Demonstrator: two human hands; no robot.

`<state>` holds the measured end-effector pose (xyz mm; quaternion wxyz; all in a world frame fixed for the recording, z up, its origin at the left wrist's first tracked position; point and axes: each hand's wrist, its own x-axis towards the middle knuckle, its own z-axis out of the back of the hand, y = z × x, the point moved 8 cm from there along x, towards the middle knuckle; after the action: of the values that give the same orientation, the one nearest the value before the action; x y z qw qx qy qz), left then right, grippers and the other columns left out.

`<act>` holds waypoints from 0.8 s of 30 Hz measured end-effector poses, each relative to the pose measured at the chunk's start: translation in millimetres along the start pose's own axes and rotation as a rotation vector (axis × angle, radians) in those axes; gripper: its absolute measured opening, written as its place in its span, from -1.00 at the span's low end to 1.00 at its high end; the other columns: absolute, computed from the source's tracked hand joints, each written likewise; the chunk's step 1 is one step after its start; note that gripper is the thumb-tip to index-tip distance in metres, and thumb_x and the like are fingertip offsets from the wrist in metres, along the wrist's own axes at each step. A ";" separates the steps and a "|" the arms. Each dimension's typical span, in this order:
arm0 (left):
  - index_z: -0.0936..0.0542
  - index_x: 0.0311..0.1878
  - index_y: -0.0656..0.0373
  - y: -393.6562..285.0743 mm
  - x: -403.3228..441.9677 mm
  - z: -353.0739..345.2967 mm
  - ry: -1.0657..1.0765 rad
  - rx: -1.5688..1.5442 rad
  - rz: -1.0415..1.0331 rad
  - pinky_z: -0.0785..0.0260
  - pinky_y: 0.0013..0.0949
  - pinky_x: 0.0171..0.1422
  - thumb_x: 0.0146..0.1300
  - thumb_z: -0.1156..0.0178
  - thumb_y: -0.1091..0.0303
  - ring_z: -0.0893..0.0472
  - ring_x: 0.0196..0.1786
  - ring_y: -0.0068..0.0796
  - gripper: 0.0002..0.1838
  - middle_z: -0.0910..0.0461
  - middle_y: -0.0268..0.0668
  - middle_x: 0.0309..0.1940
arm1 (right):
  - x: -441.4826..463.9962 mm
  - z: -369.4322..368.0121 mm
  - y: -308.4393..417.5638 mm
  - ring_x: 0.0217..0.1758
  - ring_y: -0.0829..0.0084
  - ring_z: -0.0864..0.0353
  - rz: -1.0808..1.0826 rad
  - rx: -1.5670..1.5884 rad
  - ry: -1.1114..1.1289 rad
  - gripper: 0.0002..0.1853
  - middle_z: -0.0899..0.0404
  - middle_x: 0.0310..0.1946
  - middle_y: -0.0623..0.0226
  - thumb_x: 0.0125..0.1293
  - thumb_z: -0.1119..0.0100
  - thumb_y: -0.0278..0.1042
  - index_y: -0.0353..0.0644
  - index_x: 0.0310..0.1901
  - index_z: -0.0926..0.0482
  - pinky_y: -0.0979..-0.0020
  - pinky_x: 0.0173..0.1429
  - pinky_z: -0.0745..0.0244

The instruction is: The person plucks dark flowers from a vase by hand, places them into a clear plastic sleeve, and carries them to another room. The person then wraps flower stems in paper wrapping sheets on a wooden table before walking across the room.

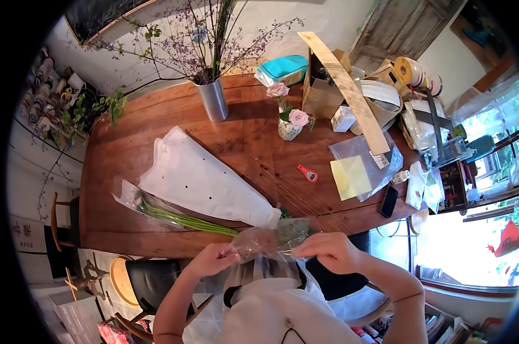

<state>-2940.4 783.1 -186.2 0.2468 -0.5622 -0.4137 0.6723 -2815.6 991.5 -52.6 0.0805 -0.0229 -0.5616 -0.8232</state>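
Note:
My left hand (pixel 216 259) pinches one side of a transparent plastic sleeve (pixel 252 243) at the table's front edge, close to my body. On its other side, my right hand (pixel 333 251) has its fingers closed on the plastic too. Some green leaves (pixel 294 234) show by the sleeve, though I cannot tell whether they are inside it. Beyond my hands lies a white paper-wrapped bundle (pixel 205 180), its narrow end towards me. Long green stems (pixel 205 225) in film lie beside it on the left.
The wooden table (pixel 242 143) carries a metal vase (pixel 212 100) of purple sprigs, a small vase (pixel 290 129) with pink roses, and a red tool (pixel 308 173). On the right are yellow paper (pixel 351 178), a phone (pixel 388 202) and a wooden board (pixel 348 92). Black chairs (pixel 153 284) stand below.

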 end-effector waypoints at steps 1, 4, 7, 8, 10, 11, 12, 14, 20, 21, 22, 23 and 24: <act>-0.59 -0.30 0.18 -3.0 0.5 -2.1 0.019 0.033 -0.036 -0.18 -0.58 -0.46 0.29 -0.15 0.30 -0.35 -0.55 -0.75 -0.84 -0.45 -0.50 -0.59 | -4.9 -3.9 -21.3 -0.11 0.27 -0.61 -0.132 0.095 0.033 -0.63 -0.63 -0.15 0.21 0.08 0.03 -0.70 -0.25 -0.08 -0.60 0.35 -0.02 -0.51; -0.61 -0.28 0.15 -14.2 0.4 -8.4 0.085 0.134 -0.104 -0.20 -0.56 -0.48 0.27 -0.17 0.27 -0.37 -0.56 -0.73 -0.84 -0.45 -0.47 -0.62 | -17.2 -20.1 -63.8 -0.15 0.47 -0.62 -0.483 0.348 0.199 -0.64 -0.57 -0.01 0.24 0.29 0.02 -0.52 -0.25 0.13 -0.46 0.43 -0.12 -0.60; -0.62 -0.25 0.13 -28.0 -3.6 -17.2 0.165 0.242 -0.127 -0.23 -0.51 -0.44 0.27 -0.18 0.21 -0.39 -0.55 -0.65 -0.81 -0.45 -0.42 -0.60 | -24.7 -33.1 -51.4 -0.21 0.40 -0.63 -0.700 0.465 0.563 -0.54 -0.41 0.18 0.17 0.37 0.17 -0.50 -0.19 0.31 -0.24 0.52 -0.13 -0.58; -0.62 -0.24 0.12 -34.3 -3.8 -20.5 0.173 0.281 -0.172 -0.24 -0.49 -0.42 0.26 -0.18 0.19 -0.40 -0.54 -0.62 -0.80 -0.45 -0.40 -0.59 | -28.9 -41.8 -52.1 -0.17 0.41 -0.62 -0.685 0.510 0.661 -0.44 -0.35 0.24 0.18 0.34 0.10 -0.42 -0.13 0.37 -0.10 0.40 -0.14 -0.60; -0.61 -0.18 0.08 -34.1 -0.5 -26.9 0.221 0.374 -0.186 -0.29 -0.41 -0.34 0.26 -0.16 0.12 -0.45 -0.49 -0.50 -0.75 -0.46 -0.34 -0.55 | -21.6 -51.6 -48.6 -0.11 0.34 -0.61 -0.446 0.278 0.711 -0.45 -0.33 0.26 0.17 0.31 0.12 -0.45 -0.12 0.36 -0.14 0.33 -0.05 -0.55; -0.61 -0.16 0.08 -35.4 1.0 -31.5 0.252 0.365 -0.213 -0.30 -0.42 -0.32 0.27 -0.15 0.12 -0.46 -0.47 -0.50 -0.75 -0.47 -0.34 -0.54 | -19.5 -60.5 -45.5 -0.09 0.31 -0.60 -0.325 0.165 0.731 -0.45 -0.32 0.27 0.16 0.30 0.13 -0.46 -0.12 0.35 -0.16 0.30 -0.01 -0.53; -0.60 -0.14 0.07 -37.6 2.2 -36.9 0.282 0.358 -0.240 -0.32 -0.42 -0.30 0.29 -0.13 0.12 -0.48 -0.46 -0.49 -0.75 -0.48 -0.33 -0.53 | -13.5 -65.4 -43.9 -0.07 0.20 -0.58 -0.251 0.022 0.686 -0.44 -0.37 0.21 0.10 0.27 0.13 -0.45 -0.11 0.34 -0.17 0.26 0.03 -0.49; -0.60 -0.06 0.04 -24.9 8.1 -46.2 0.387 0.339 -0.164 -0.37 -0.43 -0.21 0.35 -0.03 0.09 -0.53 -0.38 -0.51 -0.70 -0.54 -0.34 -0.49 | -1.0 -73.8 -40.0 -0.05 0.05 -0.55 -0.236 -0.243 0.647 -0.44 -0.45 0.10 0.03 0.25 0.12 -0.41 -0.11 0.32 -0.20 0.21 0.06 -0.44; -0.59 0.04 0.06 -15.3 11.7 -58.8 0.473 0.245 -0.095 -0.39 -0.45 -0.17 0.42 0.15 0.02 -0.51 -0.40 -0.56 -0.57 -0.47 -0.39 -0.57 | -6.5 -92.6 -66.3 -0.27 0.10 -0.58 -0.350 -0.310 0.731 -0.70 -0.60 -0.36 0.11 0.20 -0.10 -0.05 -0.08 -0.20 -0.59 0.20 -0.20 -0.43; -0.59 0.04 0.07 -12.0 13.4 -59.8 0.472 0.214 -0.105 -0.40 -0.45 -0.17 0.43 0.16 0.03 -0.51 -0.39 -0.57 -0.57 -0.46 -0.39 -0.57 | -7.9 -95.3 -73.1 -0.28 0.11 -0.57 -0.325 -0.314 0.685 -0.70 -0.60 -0.35 0.12 0.19 -0.12 -0.05 -0.08 -0.21 -0.59 0.20 -0.20 -0.43; -0.59 0.04 0.08 -16.6 11.9 -60.4 0.479 0.154 -0.125 -0.39 -0.45 -0.16 0.44 0.17 0.06 -0.50 -0.38 -0.57 -0.57 -0.48 -0.39 -0.52 | -11.4 -99.0 -81.5 -0.28 0.12 -0.57 -0.300 -0.317 0.641 -0.71 -0.60 -0.35 0.14 0.19 -0.13 -0.05 -0.07 -0.21 -0.58 0.21 -0.20 -0.43; -0.59 0.04 0.09 -11.8 12.9 -61.0 0.453 0.132 -0.124 -0.39 -0.45 -0.16 0.44 0.17 0.06 -0.50 -0.38 -0.57 -0.57 -0.48 -0.38 -0.51 | -15.2 -102.3 -84.1 -0.28 0.14 -0.57 -0.277 -0.318 0.597 -0.71 -0.60 -0.34 0.15 0.18 -0.15 -0.05 -0.07 -0.21 -0.58 0.21 -0.21 -0.43; -0.59 0.04 0.09 -7.8 15.8 -59.4 0.421 0.117 -0.132 -0.39 -0.45 -0.16 0.44 0.17 0.05 -0.49 -0.38 -0.57 -0.57 -0.49 -0.38 -0.50 | -9.7 -92.8 -67.8 -0.29 0.28 -0.56 -0.117 -0.158 0.375 -0.70 -0.59 -0.37 0.26 0.20 -0.18 -0.08 -0.13 -0.20 -0.57 0.26 -0.23 -0.42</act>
<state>-2888.3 816.4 -190.0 0.4033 -0.6464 -0.3496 0.5453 -2811.9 930.6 -150.5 0.1335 0.1572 -0.4709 -0.8577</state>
